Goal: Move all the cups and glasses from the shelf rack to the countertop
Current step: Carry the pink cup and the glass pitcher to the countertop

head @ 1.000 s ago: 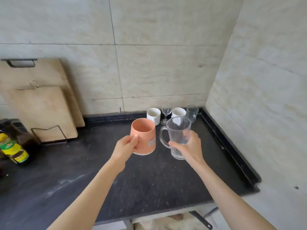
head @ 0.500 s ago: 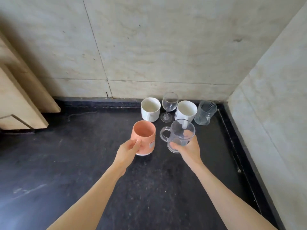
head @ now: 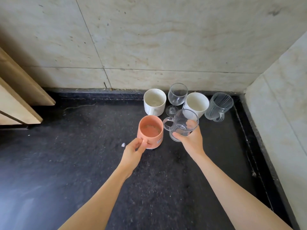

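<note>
Black countertop (head: 66, 163) runs into a tiled corner, wooden boards (head: 18, 97) leaning at far left. Back row along the wall, left to right: white mug (head: 154, 102), wine glass (head: 177, 97), second white mug (head: 196, 103), ribbed glass mug (head: 219, 107), all upright on the counter. Left hand (head: 132, 151) pinches the handle of the pink mug (head: 150, 130), base at or just above the counter, can't tell which; right hand (head: 191, 141) wraps the clear glass mug (head: 182, 125) from the near side, tilted, in front of the second white mug.
</note>
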`<state>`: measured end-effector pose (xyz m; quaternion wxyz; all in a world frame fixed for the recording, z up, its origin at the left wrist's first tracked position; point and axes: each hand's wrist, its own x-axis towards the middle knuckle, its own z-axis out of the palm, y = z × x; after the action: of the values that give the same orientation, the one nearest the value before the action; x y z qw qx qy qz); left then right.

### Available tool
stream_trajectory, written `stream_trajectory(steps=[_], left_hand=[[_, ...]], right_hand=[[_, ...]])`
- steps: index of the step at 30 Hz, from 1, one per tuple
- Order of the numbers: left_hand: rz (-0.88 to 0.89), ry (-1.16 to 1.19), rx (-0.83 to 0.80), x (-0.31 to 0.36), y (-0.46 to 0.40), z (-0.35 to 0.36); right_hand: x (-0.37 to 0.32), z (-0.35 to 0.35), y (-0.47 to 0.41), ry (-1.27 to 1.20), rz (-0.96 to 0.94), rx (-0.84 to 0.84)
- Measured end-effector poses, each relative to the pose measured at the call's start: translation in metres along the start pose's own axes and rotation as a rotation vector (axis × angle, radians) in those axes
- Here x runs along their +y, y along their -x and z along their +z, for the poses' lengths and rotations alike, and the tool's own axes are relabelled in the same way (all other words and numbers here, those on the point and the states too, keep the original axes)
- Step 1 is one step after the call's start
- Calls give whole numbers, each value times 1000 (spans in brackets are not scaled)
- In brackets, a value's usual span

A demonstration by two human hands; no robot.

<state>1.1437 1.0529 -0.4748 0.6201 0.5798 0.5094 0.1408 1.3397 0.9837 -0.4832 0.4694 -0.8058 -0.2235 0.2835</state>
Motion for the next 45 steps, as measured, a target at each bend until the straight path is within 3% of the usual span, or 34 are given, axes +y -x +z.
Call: stream_trajectory(steps=[22,29,33,35,38,41,45], left_hand=[[-92,-186,21,0,-6,6],[-179,-210,8,8,0,0],[-175,-276,45,17,22,-14],[-135,-357,61,22,36,-26],[-59,-447,40,40,63,-53],[94,-549,109,71,94,-92],[327,-862,482,120,157,-160]], right_hand=[[14,4,7,-15,46,21],[4,-6,12,10,16,-86],[-14,-22,33,274,208,-177],[-28,-28,49,518,226,-344],[-72,-24,73,741,29,-509],[-142,-7,97,642,-263,-507],[-245,21,146,567,-821,-321]])
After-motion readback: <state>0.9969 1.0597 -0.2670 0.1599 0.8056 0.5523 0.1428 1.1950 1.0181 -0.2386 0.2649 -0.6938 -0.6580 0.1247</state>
